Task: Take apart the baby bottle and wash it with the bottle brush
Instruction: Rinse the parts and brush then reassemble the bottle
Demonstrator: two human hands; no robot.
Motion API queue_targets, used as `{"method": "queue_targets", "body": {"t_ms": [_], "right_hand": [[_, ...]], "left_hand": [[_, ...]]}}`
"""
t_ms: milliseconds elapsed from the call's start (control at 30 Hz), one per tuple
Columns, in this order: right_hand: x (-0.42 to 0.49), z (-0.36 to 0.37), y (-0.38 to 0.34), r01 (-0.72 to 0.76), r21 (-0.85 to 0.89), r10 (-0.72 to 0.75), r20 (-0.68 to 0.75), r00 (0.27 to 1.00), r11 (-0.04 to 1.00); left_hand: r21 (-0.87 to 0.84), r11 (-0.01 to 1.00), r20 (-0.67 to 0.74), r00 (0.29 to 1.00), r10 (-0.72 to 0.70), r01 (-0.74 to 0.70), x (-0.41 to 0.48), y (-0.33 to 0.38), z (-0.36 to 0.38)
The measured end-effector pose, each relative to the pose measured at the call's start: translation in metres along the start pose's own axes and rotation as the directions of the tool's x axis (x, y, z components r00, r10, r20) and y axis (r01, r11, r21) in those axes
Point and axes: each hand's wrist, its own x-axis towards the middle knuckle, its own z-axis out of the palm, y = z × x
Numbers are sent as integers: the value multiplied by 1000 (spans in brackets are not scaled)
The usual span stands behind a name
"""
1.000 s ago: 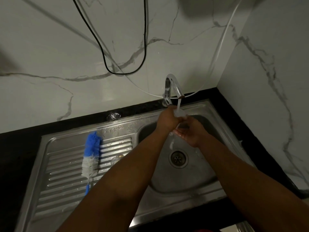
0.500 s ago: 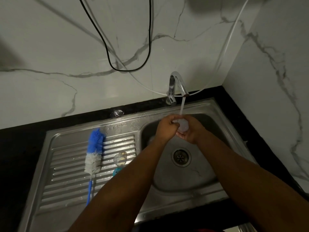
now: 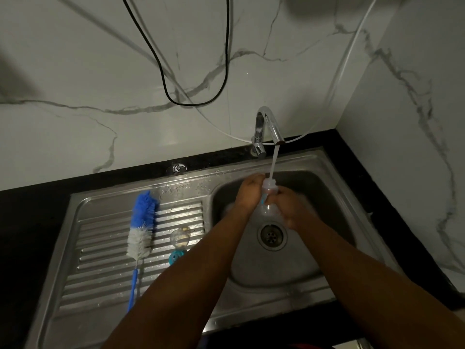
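One bottle (image 3: 268, 195), now upright

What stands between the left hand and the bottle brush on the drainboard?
Nothing visible blocks the way. The left hand grips the bottle under the tap; the bottle brush lies apart. A clear part and teal ring lie beside it, off that line.

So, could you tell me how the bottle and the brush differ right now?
The bottle is held upright by the left hand and right hand under the stream from the tap. The brush lies flat, untouched, on the drainboard. The bottle is clear, while the brush is blue and white. Both are at the steel sink.
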Motion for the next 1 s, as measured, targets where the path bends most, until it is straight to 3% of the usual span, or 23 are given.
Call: {"method": "queue_targets", "body": {"t_ms": [67, 200, 367, 433, 500, 600, 733, 1000], "right_hand": [[5, -2, -8, -3, -110, -5, -68, 998, 994], [4, -13, -24, 171, 102, -162, -94, 982, 980], [12, -18, -57, 275, 147, -255, -140, 957, 950], [15, -20, -64, 233, 227, -208, -126, 970, 946], [21, -20, -64, 97, 386, -68, -87, 994, 917], [19, -19, -61, -107, 542, 118, 14, 993, 833], [12, -18, -56, -207, 675, 161, 131, 978, 708], [7, -14, -53, -173, 832, 63, 165, 984, 527]], "left_hand": [[-128, 991, -7, 999, -43, 42, -3, 5, 3], [-225, 974, -27, 999, 27, -32, -4, 19, 2], [-162, 969, -77, 981, 175, -186, -3, 26, -4], [-91, 971, -89, 973, 213, -221, -5, 25, -6], [-26, 971, -84, 969, 234, -237, -6, 23, -7], [-57, 975, -80, 974, 212, -216, -10, 18, -6], [-17, 974, -77, 972, 224, -226, -16, 17, -6], [7, 962, -64, 960, 272, -272, -27, 12, -12]]}}
